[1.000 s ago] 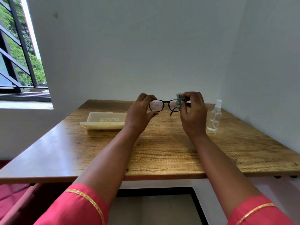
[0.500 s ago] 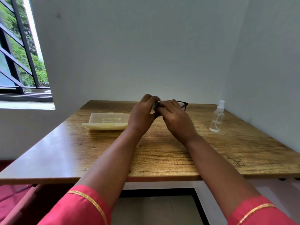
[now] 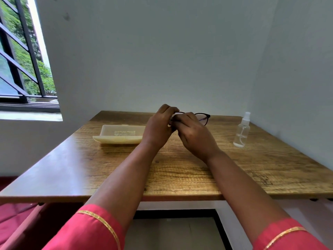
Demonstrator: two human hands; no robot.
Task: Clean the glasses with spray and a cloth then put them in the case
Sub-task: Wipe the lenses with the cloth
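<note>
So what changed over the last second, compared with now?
The right hand crossed from the right lens to the left one, meeting the left hand, which still grips the glasses. The cloth is now hidden. Case, spray bottle and table stayed put.

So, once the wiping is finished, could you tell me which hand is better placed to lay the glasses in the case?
Probably left: the left hand grips the glasses and sits beside the open case.
</note>
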